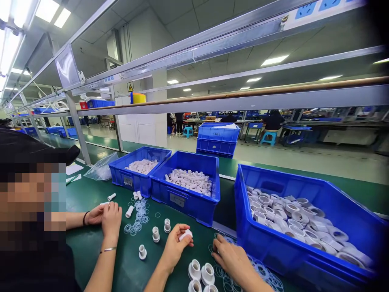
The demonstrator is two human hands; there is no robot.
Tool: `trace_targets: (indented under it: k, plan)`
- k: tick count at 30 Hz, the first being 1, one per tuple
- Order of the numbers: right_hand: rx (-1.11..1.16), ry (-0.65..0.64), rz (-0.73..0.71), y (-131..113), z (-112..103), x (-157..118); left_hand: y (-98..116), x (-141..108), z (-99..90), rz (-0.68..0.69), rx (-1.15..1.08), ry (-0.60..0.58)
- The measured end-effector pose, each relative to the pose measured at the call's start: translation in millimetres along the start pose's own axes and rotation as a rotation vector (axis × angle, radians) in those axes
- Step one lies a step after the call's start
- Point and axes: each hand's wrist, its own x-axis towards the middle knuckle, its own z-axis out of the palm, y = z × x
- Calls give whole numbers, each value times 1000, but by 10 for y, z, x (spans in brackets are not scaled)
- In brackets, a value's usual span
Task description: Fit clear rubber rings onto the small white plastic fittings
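Note:
My left hand (175, 245) is closed around a small white plastic fitting (185, 234), held just above the green table (91, 251). My right hand (228, 256) rests palm down on a scatter of thin clear rings (264, 273), fingertips touching them, beside the big blue bin (243, 227) of white ring-shaped caps (300, 227). Several white fittings (201, 272) stand upright between and below my hands. Three more fittings (155, 234) stand a little to the left.
A co-worker sits at the left, both hands (105, 215) working a small white part. More clear rings (138, 215) lie near them. Two smaller blue bins (138, 184) (185, 200) of white parts stand behind. A plastic bag (101, 168) lies at the far left.

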Motion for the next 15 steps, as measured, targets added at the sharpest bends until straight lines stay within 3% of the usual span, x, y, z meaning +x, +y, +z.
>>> trace_targets:
  k: [4,9,15]
  plan:
    - [8,8,20,6,86,-3,-7,3,15,-57,54,-7]
    - [84,61,29,13,-80,47,35,-17,47,-63,24,-48]
    - [595,113,71,-151,-311,178,107,-51,80,-75,-37,-113]
